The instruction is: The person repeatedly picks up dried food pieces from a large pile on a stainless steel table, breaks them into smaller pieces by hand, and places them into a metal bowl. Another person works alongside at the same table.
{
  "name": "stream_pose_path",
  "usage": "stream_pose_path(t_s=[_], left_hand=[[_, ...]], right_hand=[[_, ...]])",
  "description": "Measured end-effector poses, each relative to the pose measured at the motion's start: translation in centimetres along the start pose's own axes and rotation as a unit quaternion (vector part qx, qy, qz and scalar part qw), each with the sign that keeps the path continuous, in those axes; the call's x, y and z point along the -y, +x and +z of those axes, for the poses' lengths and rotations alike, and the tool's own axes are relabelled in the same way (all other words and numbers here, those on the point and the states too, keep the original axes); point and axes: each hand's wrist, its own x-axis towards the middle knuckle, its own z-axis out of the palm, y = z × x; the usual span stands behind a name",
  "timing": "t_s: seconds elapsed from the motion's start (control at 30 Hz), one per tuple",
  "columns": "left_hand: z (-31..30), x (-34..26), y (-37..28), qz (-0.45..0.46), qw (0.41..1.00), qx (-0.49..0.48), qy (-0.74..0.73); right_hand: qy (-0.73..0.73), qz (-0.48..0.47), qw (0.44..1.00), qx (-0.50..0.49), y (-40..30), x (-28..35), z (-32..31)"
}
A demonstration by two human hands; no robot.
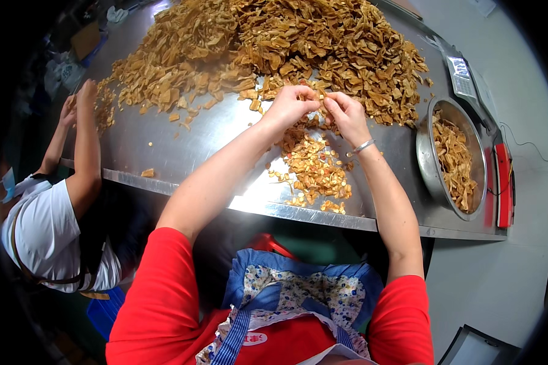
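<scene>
Both bare hands meet above the near edge of a large heap of dried yellow-brown pieces (301,41), perhaps dried peppers. My left hand (293,106) pinches a small pale piece (321,96) between thumb and fingers. My right hand (347,114), with a silver bangle at its wrist, has its fingertips on that same piece. Just below the hands, a smaller pile of flat yellow seeds and bits (317,171) lies on the stainless steel table (201,132). To the right, a steel bowl (422,155) holds larger dried pieces.
At the far left a co-worker (50,219) in a white shirt has both hands at the table beside another small pile. A digital scale (461,77) and a red object (503,187) stand at the right. The metal table edge (301,215) runs before me.
</scene>
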Motion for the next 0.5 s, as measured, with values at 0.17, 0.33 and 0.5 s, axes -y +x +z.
stream_pose_path(t_s=[0.17, 0.33, 0.5], left_hand=[[-0.6, -1.4, -0.4, 0.115, 0.982, 0.079, 0.129], [-0.7, -0.9, -0.2, 0.143, 0.985, 0.062, 0.077], [-0.6, -0.7, 0.0, -0.010, 0.950, 0.137, -0.280]], right_hand=[[-0.136, -0.069, 0.988, 0.020, -0.4, -0.1, -1.0], [-0.181, -0.171, 0.968, -0.012, -0.2, 2.0, -1.5], [-0.277, -0.297, 0.913, -0.044, -0.6, 2.5, -1.2]])
